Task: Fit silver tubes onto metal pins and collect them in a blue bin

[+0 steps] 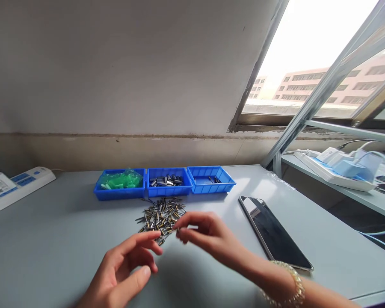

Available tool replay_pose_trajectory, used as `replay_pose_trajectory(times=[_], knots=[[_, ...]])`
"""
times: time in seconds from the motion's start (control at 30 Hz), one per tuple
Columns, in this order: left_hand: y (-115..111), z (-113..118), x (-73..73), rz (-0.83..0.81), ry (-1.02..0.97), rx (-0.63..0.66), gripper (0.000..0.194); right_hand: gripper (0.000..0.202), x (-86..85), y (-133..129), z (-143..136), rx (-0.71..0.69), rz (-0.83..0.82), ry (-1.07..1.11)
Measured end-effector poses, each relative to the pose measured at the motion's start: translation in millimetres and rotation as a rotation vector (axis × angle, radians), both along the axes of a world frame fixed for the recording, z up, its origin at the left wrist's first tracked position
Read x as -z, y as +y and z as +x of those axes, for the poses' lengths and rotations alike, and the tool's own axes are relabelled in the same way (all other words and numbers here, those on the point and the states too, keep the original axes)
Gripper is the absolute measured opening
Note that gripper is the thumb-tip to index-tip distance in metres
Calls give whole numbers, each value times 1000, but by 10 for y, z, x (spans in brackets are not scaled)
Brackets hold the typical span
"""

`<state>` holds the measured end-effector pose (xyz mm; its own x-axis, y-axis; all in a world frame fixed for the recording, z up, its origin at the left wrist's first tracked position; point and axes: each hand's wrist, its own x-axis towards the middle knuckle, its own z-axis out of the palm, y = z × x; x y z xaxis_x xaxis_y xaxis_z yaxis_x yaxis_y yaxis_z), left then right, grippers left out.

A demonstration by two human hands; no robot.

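Note:
A loose pile of small metal pins point(162, 216) with brass-coloured parts lies on the grey table. At the pile's near right edge, my right hand point(205, 233) has thumb and forefinger pinched on a thin metal pin, mostly hidden by the fingertips. My left hand point(128, 265) is just in front of the pile, fingers apart and curved, holding nothing. Behind the pile stand three blue trays in a row. The left tray point(118, 194) holds green plastic pieces in a clear bag, the middle tray point(170, 191) short metal cylinders, and the right tray point(213, 188) a few dark pins.
A smartphone point(274, 231) lies on the table point(67, 239) to the right of my hands. Power strips stand at far left point(35, 179) and on the right-hand shelf point(336, 171), the latter with plugged-in chargers and cables. A wall closes off the table's back.

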<state>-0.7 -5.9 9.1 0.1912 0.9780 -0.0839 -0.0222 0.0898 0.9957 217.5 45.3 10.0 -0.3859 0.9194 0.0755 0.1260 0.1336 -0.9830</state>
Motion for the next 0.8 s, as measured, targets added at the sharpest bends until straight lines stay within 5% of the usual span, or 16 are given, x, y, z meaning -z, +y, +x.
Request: replay_pose_trajectory(times=[0.1,0.2,0.33,0.57,0.8], knots=[[81,-37,-1,83,123,-84,27,25,-145,326,256,301,583,-300],[135,-69,-26,151,236,-118,23,24,-185,682,524,472,707,-426],[151,-77,-55,136,313,-117,22,24,-76,861,688,545,743,-592],[150,-35,-61,146,350,-117,16,9,170,499,355,258,624,-779],[159,-84,40,199,355,-70,13,12,307,449,230,221,520,-823]])
